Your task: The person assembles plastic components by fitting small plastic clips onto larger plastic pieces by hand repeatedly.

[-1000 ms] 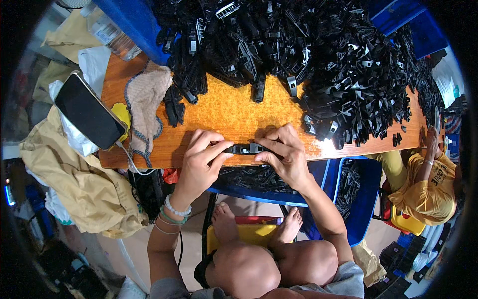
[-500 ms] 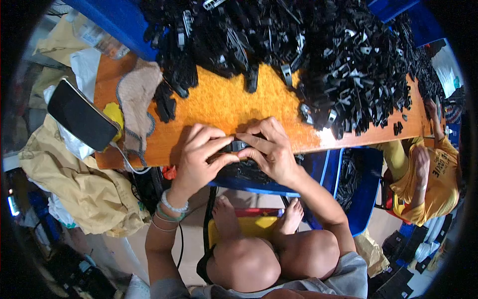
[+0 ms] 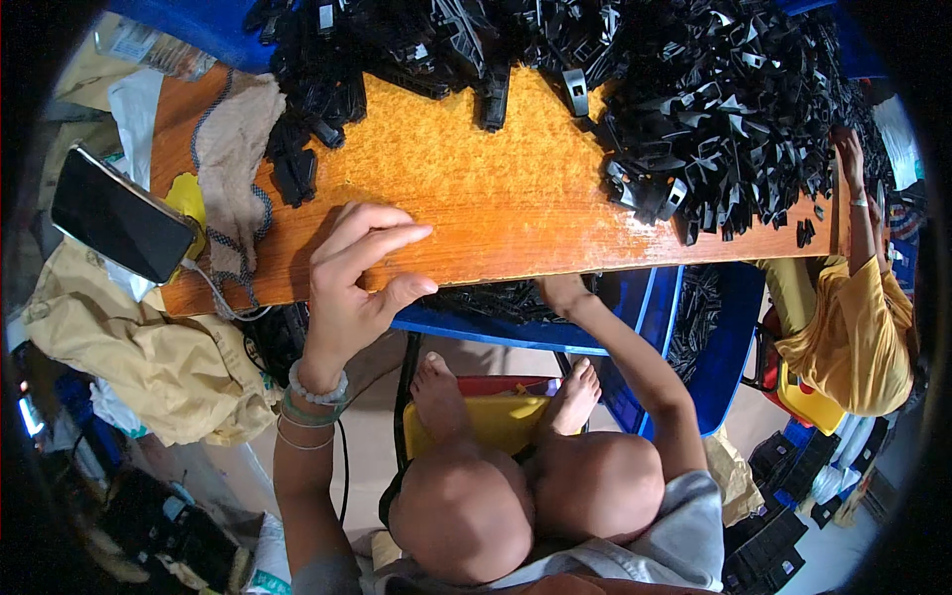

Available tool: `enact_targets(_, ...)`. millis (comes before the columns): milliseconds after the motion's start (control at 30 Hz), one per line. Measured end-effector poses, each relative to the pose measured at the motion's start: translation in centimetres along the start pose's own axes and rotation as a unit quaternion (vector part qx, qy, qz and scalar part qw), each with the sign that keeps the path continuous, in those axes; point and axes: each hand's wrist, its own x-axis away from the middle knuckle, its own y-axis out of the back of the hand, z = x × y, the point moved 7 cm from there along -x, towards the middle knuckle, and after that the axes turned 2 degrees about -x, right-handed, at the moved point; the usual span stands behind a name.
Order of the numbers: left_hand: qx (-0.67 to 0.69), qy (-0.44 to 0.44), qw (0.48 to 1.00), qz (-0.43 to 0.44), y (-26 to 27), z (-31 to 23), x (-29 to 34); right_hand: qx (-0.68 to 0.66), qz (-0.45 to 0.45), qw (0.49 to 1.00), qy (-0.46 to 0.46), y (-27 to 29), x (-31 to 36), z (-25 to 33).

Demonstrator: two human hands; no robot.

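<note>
Head view: your left hand (image 3: 349, 280) spread, empty — right hand (image 3: 565, 294) at blue bin (image 3: 496, 333), grip hidden; likely reaching — pinch needed next.

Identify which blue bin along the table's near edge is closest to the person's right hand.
The left blue bin: the right hand overlaps it in view, while the right blue bin sits farther right.

Grey sleeves (image 3: 684, 531), beaded bracelet (image 3: 319, 398), green bangle (image 3: 309, 419)
</note>
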Motion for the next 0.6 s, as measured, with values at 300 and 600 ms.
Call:
enact_targets(300, -0.091, 0.027, 0.996, -0.004, 1.1, -0.9, 0.5, -0.224, -0.013, 0.974, -0.041, -1.6, -7.1, 7.1)
enact_targets(600, -0.056, 0.006, 0.997, -0.046, 0.4, -1.2, 0.1, -0.431, 0.039, 0.892, -0.128, -2.6, -2.8, 6.1)
